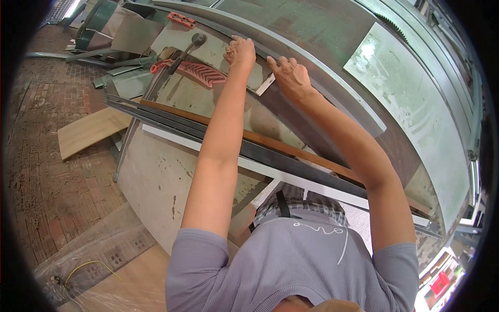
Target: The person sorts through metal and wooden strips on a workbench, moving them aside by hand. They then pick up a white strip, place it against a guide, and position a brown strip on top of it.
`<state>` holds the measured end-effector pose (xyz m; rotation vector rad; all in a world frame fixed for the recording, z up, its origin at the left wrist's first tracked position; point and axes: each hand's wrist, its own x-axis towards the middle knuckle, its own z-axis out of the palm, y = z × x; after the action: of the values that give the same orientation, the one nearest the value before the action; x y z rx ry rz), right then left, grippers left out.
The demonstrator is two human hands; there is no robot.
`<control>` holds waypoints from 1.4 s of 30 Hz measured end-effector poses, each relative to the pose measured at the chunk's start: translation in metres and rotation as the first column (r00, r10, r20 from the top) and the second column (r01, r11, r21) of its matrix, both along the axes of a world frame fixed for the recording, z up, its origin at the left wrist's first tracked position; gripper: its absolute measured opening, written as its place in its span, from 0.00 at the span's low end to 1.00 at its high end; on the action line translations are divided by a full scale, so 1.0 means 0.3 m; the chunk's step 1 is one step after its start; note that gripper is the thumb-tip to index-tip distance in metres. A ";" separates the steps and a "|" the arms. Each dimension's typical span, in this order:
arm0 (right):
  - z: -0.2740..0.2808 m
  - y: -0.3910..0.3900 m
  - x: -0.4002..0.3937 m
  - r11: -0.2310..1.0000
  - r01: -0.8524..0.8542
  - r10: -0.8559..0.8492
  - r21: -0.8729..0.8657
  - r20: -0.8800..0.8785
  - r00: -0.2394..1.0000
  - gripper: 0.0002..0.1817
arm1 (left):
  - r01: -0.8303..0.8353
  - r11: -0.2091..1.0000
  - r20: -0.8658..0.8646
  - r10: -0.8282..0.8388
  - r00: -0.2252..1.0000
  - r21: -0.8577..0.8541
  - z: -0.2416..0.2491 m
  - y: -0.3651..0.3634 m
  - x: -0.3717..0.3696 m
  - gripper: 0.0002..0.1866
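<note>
My left hand (240, 53) is closed at the edge of a long dark strip (260, 50), its fingers bent over it. Just to the right, my right hand (292, 78) has its fingers curled onto the same strip. A flat piece with a pale end (266, 85) lies between and below the two hands. Beside the strip runs a long grey metal profile (332, 78). My fingertips are partly hidden, so the exact grip is hard to see.
Left of my hands lie a hammer-like tool (197, 40), a red ribbed tool (202, 74) and an orange-red block (181, 20). Long dark bars (171, 117) and a brown strip (270, 144) cross nearer my body. A pale sheet (410, 93) is at right, a wooden board (93, 132) at left.
</note>
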<state>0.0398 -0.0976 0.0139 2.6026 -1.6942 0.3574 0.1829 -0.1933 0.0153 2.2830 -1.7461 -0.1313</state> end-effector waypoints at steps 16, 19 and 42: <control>-0.034 0.241 -0.291 0.999 0.019 -0.020 0.051 0.026 0.999 0.36 | 0.007 0.996 0.011 -0.009 1.000 0.093 0.017 -0.019 0.017 0.33; -0.019 0.215 -0.269 0.999 -0.004 0.007 0.043 -0.052 0.999 0.37 | 0.020 0.990 0.050 -0.027 0.998 0.139 0.041 -0.028 0.042 0.34; 0.036 0.130 -0.194 0.997 0.075 -0.073 -0.019 0.097 0.993 0.30 | 0.064 0.989 -0.088 -0.053 0.995 0.131 0.022 0.016 0.049 0.34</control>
<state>-0.0184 -0.0585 0.0247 2.5371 -1.7991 0.5047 0.1976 -0.1886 0.0220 2.2816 -1.8120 -0.3608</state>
